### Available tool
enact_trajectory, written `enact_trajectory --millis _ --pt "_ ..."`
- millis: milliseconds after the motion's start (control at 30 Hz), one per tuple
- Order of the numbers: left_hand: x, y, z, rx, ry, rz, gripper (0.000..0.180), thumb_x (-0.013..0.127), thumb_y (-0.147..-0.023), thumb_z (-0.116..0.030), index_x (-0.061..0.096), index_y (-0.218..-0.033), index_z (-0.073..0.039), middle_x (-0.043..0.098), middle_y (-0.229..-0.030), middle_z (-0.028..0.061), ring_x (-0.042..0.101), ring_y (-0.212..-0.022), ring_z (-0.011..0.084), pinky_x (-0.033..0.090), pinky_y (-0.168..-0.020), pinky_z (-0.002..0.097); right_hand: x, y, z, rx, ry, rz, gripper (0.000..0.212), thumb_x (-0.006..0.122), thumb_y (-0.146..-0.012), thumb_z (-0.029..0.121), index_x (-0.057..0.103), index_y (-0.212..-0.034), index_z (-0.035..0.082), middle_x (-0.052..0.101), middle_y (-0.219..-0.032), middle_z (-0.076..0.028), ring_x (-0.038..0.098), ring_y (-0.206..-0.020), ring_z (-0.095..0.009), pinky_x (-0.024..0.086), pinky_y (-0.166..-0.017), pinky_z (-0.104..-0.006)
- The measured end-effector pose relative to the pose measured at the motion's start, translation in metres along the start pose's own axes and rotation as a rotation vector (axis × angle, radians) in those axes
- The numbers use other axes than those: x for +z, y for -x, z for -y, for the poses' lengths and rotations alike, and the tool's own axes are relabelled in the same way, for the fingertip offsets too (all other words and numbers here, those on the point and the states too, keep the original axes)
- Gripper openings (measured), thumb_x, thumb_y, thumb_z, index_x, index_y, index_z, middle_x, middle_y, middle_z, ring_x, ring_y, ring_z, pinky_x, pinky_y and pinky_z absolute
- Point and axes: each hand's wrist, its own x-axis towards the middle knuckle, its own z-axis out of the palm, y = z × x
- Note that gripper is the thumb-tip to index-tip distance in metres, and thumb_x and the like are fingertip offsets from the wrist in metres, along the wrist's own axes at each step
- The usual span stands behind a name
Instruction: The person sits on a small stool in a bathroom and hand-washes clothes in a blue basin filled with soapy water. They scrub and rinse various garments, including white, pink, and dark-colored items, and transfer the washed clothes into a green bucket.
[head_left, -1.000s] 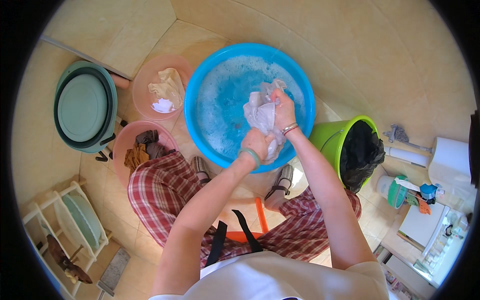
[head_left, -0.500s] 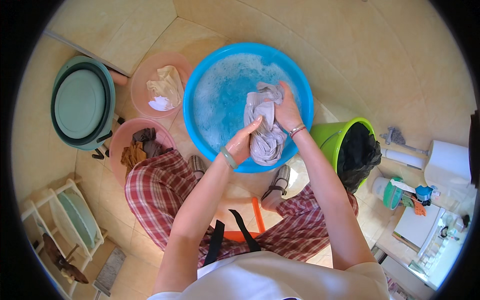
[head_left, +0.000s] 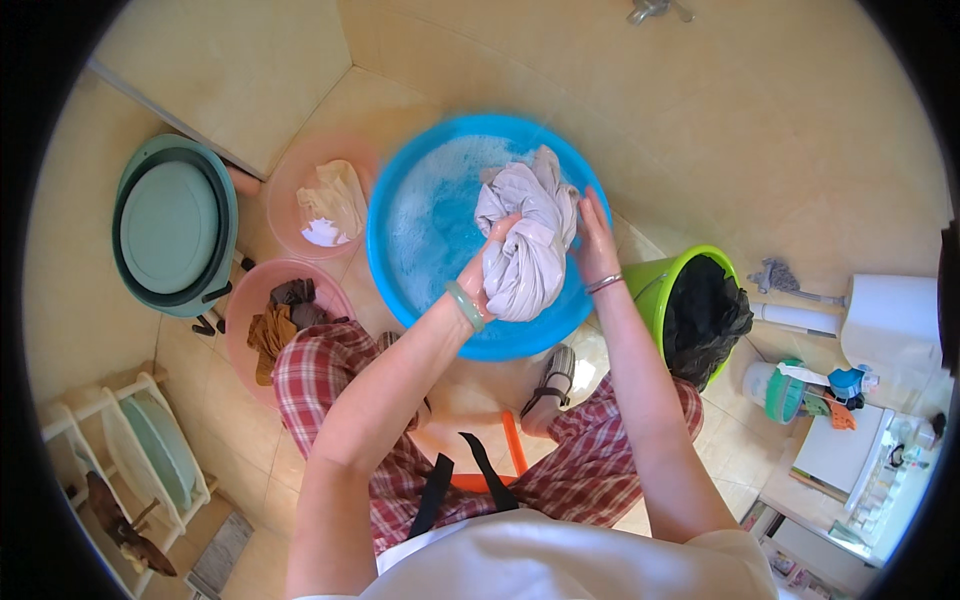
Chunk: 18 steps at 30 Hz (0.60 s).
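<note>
A bundled wet pale grey-lilac garment [head_left: 530, 240] is raised over a round blue basin [head_left: 381, 220] of sudsy water. My left hand [head_left: 490, 265], with a green bangle at its wrist, grips the bundle from the left, some of its fingers hidden by the folds. At the bundle's right side is my right hand [head_left: 596, 245], its fingers stretched out and nearly straight. Its fingertips lie close beside the fabric; whether they touch it I cannot tell. What kind of garment it is does not show.
Left of the basin, one pink tub [head_left: 283, 232] holds cream and white cloths, another [head_left: 240, 300] brown and dark ones. A green bucket [head_left: 655, 285] lined with a black bag stands at the right. Folded teal basins [head_left: 165, 225] lean on the left wall, above a white rack [head_left: 120, 385].
The garment has been lifted and turned into a fuller, looser bundle. My right hand has let go of its upper end and moved to the right, fingers straightened. The view has shifted slightly.
</note>
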Motion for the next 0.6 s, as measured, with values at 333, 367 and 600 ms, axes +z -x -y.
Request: enact_trajectory --millis 333,367,600 --pt "-0.017 -0.013 0.001 -0.185 -0.028 0.161 0.030 0.057 -0.098 -0.040 0.062 -0.107 -0.012 0.067 -0.094 0.0002 0.066 -0.081 0.0116 0.056 -0.080 0.0306 0.070 0.014 0.031 -0.007 -0.524 0.607 0.067 0.039 -0.097 0.060 0.043 -0.142 0.010 0.052 -0.137 -0.012 0.052 -0.122 -0.028 0.045 -0.103 -0.0425" --pt "-0.019 -0.009 -0.005 -0.213 -0.084 0.128 0.032 0.054 -0.099 -0.040 0.062 -0.111 -0.011 0.068 -0.096 0.0004 0.065 -0.082 0.0107 0.055 -0.078 0.0281 0.072 0.014 0.034 -0.028 -0.379 0.469 0.062 0.043 -0.098 0.055 0.044 -0.141 0.009 0.052 -0.136 -0.012 0.053 -0.121 -0.025 0.047 -0.101 -0.0406" --pt "-0.012 -0.016 0.008 -0.019 -0.652 -0.282 0.044 0.059 -0.096 -0.040 0.062 -0.114 -0.001 0.068 -0.107 0.0073 0.065 -0.090 0.0166 0.053 -0.082 0.0305 0.038 -0.008 0.038 0.326 -0.213 0.279 0.027 0.063 -0.091 0.017 0.065 -0.112 0.000 0.070 -0.102 -0.011 0.069 -0.089 -0.021 0.057 -0.079 -0.0337"
